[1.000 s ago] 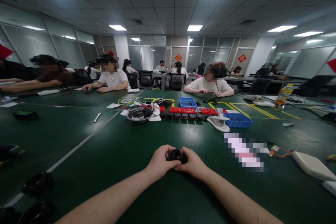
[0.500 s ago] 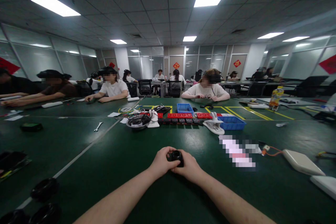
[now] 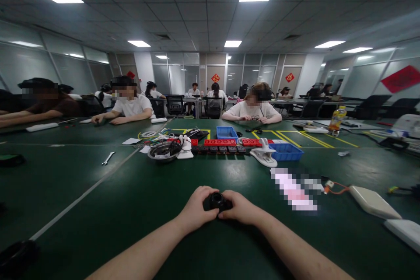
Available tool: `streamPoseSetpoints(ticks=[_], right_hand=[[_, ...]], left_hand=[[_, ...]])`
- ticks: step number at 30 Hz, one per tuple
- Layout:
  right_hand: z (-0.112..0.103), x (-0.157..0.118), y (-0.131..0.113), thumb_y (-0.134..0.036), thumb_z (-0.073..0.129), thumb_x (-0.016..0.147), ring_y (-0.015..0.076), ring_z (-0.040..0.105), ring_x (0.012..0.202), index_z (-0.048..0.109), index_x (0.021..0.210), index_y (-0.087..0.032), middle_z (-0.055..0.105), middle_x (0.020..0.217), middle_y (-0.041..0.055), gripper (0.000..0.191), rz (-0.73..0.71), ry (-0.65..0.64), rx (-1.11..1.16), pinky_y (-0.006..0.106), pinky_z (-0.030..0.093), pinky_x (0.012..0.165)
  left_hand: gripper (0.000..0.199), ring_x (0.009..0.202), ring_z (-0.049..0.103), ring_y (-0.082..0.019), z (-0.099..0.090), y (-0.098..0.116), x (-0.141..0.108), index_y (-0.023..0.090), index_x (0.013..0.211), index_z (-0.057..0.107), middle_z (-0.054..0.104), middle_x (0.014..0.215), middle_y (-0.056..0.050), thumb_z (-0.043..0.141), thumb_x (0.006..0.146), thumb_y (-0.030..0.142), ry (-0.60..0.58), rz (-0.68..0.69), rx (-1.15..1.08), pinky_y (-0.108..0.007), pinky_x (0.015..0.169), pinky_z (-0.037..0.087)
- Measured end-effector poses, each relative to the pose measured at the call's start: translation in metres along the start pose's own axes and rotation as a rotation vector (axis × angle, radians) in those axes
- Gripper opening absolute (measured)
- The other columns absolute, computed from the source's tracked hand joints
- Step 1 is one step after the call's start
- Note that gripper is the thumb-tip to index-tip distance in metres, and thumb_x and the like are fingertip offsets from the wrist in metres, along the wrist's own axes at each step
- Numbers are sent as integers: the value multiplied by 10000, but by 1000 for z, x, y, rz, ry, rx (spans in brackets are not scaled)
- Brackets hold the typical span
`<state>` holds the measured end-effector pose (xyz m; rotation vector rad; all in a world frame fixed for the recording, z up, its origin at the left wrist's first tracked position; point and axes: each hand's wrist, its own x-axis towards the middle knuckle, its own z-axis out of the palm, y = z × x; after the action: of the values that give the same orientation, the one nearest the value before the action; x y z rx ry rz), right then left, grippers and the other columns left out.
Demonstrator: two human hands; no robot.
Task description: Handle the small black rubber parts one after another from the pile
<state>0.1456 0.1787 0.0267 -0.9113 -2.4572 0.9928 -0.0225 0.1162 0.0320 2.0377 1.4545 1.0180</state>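
A small glossy black part with a round, ring-rimmed hole on top [image 3: 217, 200] sits between my two hands, low over the green table. My left hand [image 3: 198, 206] is curled around its left side, thumb on the near edge. From the other side my right hand [image 3: 242, 207] grips it, with the thumb also near the front. Fingers cover much of its sides, and I cannot tell whether its base touches the tabletop.
Ahead lie red power strips [image 3: 220, 142], a white clip stand [image 3: 264, 155], a blue bin [image 3: 287, 152] and a dark bowl [image 3: 163, 152]. A wrench [image 3: 108, 158] is to the left, another black part [image 3: 19, 257] at lower left, a beige flat box [image 3: 374, 201] on the right. People sit opposite.
My view has turned slightly right. My thumbs have moved from across the black part to its near edge, and its ringed hole now faces me more openly. Both hands still hold it.
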Motion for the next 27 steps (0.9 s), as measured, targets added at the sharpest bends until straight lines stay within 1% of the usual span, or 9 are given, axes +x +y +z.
streamPoseSetpoints(ticks=[3, 7, 9, 11, 13, 16, 20, 23, 27], right_hand=[[1, 1, 2, -238, 669, 576, 139, 497, 673, 592, 793, -161, 536, 736, -8, 243, -18, 14, -31, 237, 383, 592], [2, 2, 4, -256, 663, 590, 138, 499, 668, 594, 808, -156, 549, 729, -6, 250, -39, 6, -51, 239, 379, 595], [2, 2, 5, -253, 664, 595, 142, 507, 699, 592, 856, -154, 560, 767, -1, 288, -65, 0, -25, 241, 386, 620], [1, 2, 6, -269, 663, 604, 144, 514, 720, 581, 901, -152, 567, 788, -2, 329, -96, -41, 20, 245, 395, 643], [0, 2, 6, -262, 637, 636, 141, 519, 747, 571, 920, -148, 573, 809, -4, 313, -119, -74, 86, 252, 401, 676], [0, 3, 7, -252, 630, 643, 129, 514, 719, 565, 922, -135, 563, 789, -9, 310, -95, -110, 135, 248, 406, 658], [-2, 3, 7, -240, 633, 638, 126, 512, 723, 555, 940, -144, 557, 788, -14, 325, -76, -133, 147, 255, 409, 667], [-2, 3, 7, -238, 635, 637, 133, 514, 742, 553, 942, -147, 557, 801, -12, 329, -86, -130, 140, 261, 409, 680], [1, 3, 7, -238, 648, 623, 131, 506, 709, 557, 890, -133, 542, 767, -13, 301, -54, -102, 148, 255, 409, 651]], left_hand=[[389, 966, 475, -210, 1, -3, 1, 224, 1015, 555, 541, 987, -45, 622, 632, 243, 15, 41, 18, -334, 864, 378], [376, 942, 490, -201, 2, -8, 3, 224, 1033, 547, 548, 967, -39, 610, 667, 284, -9, 33, 18, -329, 843, 389], [395, 927, 497, -196, 3, -10, 3, 226, 1054, 539, 541, 978, -37, 610, 672, 298, -30, 9, 20, -322, 821, 400], [427, 889, 505, -185, 4, -12, 3, 229, 1078, 524, 541, 954, -29, 613, 669, 309, -43, -7, 25, -309, 781, 413], [459, 842, 509, -170, 5, -14, 3, 218, 1103, 500, 540, 931, -25, 614, 668, 313, -36, -13, 25, -289, 738, 421], [416, 794, 507, -152, 7, -16, 3, 196, 1044, 524, 538, 904, -16, 626, 657, 312, -10, -8, 16, -273, 707, 422], [383, 795, 505, -142, 6, -15, 3, 185, 1009, 532, 538, 890, -11, 629, 661, 310, -34, 31, 3, -255, 698, 420], [379, 835, 502, -152, 4, -13, 4, 184, 1019, 525, 542, 931, -20, 621, 673, 304, -53, 41, 1, -248, 683, 417], [362, 889, 494, -167, 3, -13, 4, 188, 1018, 527, 548, 981, -25, 612, 682, 295, -73, 48, -19, -257, 701, 410]])
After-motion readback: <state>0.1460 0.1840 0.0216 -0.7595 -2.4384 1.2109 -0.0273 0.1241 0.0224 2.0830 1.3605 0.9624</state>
